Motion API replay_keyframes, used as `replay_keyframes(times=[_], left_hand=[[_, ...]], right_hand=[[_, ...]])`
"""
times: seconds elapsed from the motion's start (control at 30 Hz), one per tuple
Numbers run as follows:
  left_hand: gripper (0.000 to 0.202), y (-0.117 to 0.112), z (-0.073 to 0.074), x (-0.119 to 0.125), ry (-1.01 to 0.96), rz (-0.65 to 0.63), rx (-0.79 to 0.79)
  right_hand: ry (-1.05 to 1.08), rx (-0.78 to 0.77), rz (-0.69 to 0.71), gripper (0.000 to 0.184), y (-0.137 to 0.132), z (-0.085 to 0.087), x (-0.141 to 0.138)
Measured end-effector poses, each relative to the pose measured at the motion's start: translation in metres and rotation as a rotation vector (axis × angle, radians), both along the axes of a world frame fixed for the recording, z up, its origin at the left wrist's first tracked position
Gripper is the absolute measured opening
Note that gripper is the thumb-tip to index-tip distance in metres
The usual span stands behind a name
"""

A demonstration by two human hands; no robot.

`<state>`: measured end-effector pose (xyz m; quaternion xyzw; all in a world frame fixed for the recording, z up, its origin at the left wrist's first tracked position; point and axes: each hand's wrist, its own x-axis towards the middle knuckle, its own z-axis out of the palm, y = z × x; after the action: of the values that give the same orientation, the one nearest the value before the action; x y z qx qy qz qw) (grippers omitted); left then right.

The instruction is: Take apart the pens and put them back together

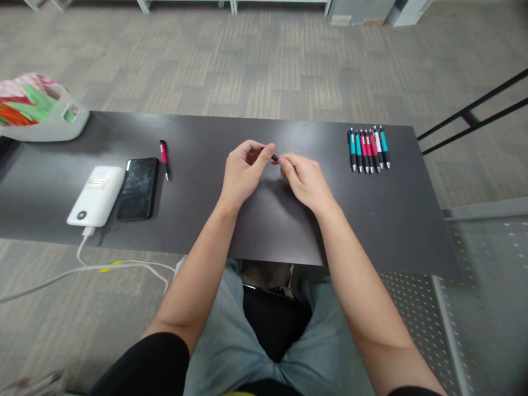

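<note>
Between my two hands, above the middle of the dark table, is a pen (pixel 274 158); only a short black stretch of it shows, the rest lying behind my fingers. My left hand (pixel 242 171) is closed around one end, thumb pressed along it. At the other end, my right hand (pixel 306 180) pinches the tip with thumb and forefinger. To the right lies a row of several pens (pixel 368 151) in teal, red and white, all with black grips, side by side. A single red and black pen (pixel 164 160) rests farther left.
A black phone (pixel 138 190) lies beside a white power bank (pixel 97 195), from which a white cable (pixel 80 253) runs off the table's front edge. At the back left stands a white basket (pixel 76 115) with colourful packets. The dark table (pixel 198 220) is narrow.
</note>
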<state>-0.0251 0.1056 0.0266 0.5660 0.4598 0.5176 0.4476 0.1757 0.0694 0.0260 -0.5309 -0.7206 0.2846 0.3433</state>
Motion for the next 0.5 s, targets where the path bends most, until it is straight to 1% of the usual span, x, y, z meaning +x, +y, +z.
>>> replay_keyframes(times=[0.13, 0.23, 0.37, 0.5], left_hand=[[0.062, 0.0, -0.001, -0.001, 0.006, 0.012, 0.0], [0.061, -0.001, 0.003, 0.0, 0.026, 0.034, -0.013], [0.06, -0.002, 0.008, 0.002, 0.034, 0.051, -0.025], [0.058, 0.0, 0.006, 0.002, 0.042, 0.054, -0.014]], right_hand=[[0.041, 0.041, -0.038, 0.039, 0.001, -0.006, 0.0], [0.1, 0.061, -0.045, 0.045, 0.003, -0.01, 0.0], [0.128, 0.06, -0.021, 0.051, 0.006, -0.01, 0.0], [0.129, 0.093, -0.031, 0.041, 0.007, -0.012, 0.001]])
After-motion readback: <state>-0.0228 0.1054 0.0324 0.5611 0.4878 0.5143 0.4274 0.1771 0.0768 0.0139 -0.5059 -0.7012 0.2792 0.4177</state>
